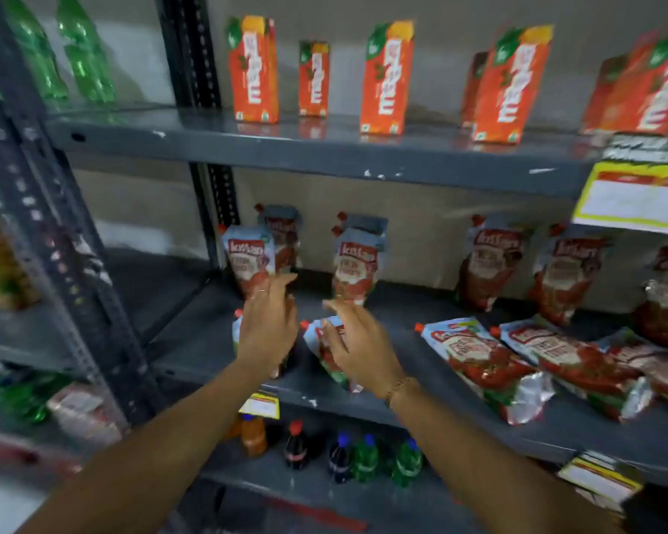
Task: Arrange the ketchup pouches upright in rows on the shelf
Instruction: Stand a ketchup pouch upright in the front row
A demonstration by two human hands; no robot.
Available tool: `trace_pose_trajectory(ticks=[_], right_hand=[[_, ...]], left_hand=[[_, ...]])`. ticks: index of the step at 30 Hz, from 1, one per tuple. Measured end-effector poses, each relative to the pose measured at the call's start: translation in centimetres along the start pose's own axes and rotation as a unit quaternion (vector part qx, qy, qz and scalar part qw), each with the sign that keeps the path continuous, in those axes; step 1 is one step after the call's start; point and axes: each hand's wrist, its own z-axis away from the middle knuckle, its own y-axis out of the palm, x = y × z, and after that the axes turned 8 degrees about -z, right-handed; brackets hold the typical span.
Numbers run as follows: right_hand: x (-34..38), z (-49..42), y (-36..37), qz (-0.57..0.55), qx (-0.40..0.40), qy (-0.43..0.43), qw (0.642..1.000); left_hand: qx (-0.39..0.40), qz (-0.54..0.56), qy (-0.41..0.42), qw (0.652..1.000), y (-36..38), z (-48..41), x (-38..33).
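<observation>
Red-and-white ketchup pouches fill the grey middle shelf (421,408). Upright ones stand along the back: two at the left (249,252), two in the middle (355,264), several more to the right (490,264). Three pouches lie flat at the front right (479,356). My left hand (267,329) is open, fingertips at the base of the left upright pouch, covering most of a pouch (237,329) in front. My right hand (359,348) is open with spread fingers over a tilted pouch (315,337), fingertips just below the middle upright pouch.
Orange juice cartons (253,71) stand on the shelf above, green bottles (82,52) at the upper left. Small soft-drink bottles (340,456) sit on the shelf below. Yellow price tags (633,198) hang from shelf edges. A perforated steel upright (55,244) divides the racks.
</observation>
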Motion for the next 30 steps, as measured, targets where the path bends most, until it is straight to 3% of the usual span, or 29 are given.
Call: trace_pose_trajectory(ticks=[2, 5, 7, 9, 11, 12, 15, 19, 21, 24, 26, 28, 30], right_hand=[[-0.5, -1.5, 3.1, -0.055, 0.097, 0.118, 0.987], [-1.6, -3.8, 7.9, -0.103, 0.223, 0.253, 0.936], [-2.9, -5.5, 11.0, -0.134, 0.222, 0.336, 0.906], [-4.6, -6.5, 12.8, -0.214, 0.2, 0.41, 0.864], [-3.7, -8.2, 13.7, -0.31, 0.174, 0.474, 0.806], [-3.4, -8.4, 13.6, -0.334, 0.159, 0.478, 0.797], [-3.6, -9.4, 14.0, -0.315, 0.117, 0.45, 0.828], [-3.6, -11.4, 14.6, -0.269, 0.047, 0.302, 0.913], [-3.5, -12.1, 14.7, -0.249, 0.055, 0.245, 0.936], [-4.4, -11.5, 15.5, -0.218, 0.104, 0.225, 0.944], [-4.8, -11.1, 16.0, -0.2, 0.121, 0.238, 0.943], [-4.9, -11.4, 15.7, -0.181, 0.147, 0.244, 0.941], [-4.9, -11.7, 14.6, -0.126, 0.212, 0.245, 0.938]], left_hand=[[0.06, -0.057, -0.146, 0.986, 0.6, -1.0, 2.7], [0.17, -0.053, -0.338, 0.924, 1.7, -2.1, 6.5], [0.226, 0.011, -0.442, 0.868, 2.4, -2.9, 8.7], [0.282, 0.174, -0.498, 0.801, 2.9, -3.3, 10.3], [0.282, 0.327, -0.544, 0.719, 3.0, -3.7, 12.1], [0.281, 0.365, -0.545, 0.7, 2.9, -3.5, 12.2], [0.26, 0.417, -0.498, 0.715, 3.2, -3.9, 13.8], [0.144, 0.448, -0.352, 0.809, 1.9, -6.0, 15.2], [0.13, 0.425, -0.289, 0.848, 0.9, -6.8, 15.2], [0.183, 0.336, -0.26, 0.887, 1.3, -6.8, 16.1], [0.249, 0.212, -0.258, 0.909, 1.5, -6.4, 16.4], [0.344, 0.037, -0.279, 0.896, 1.1, -6.4, 15.8], [0.413, -0.039, -0.319, 0.852, 0.7, -6.7, 13.8]])
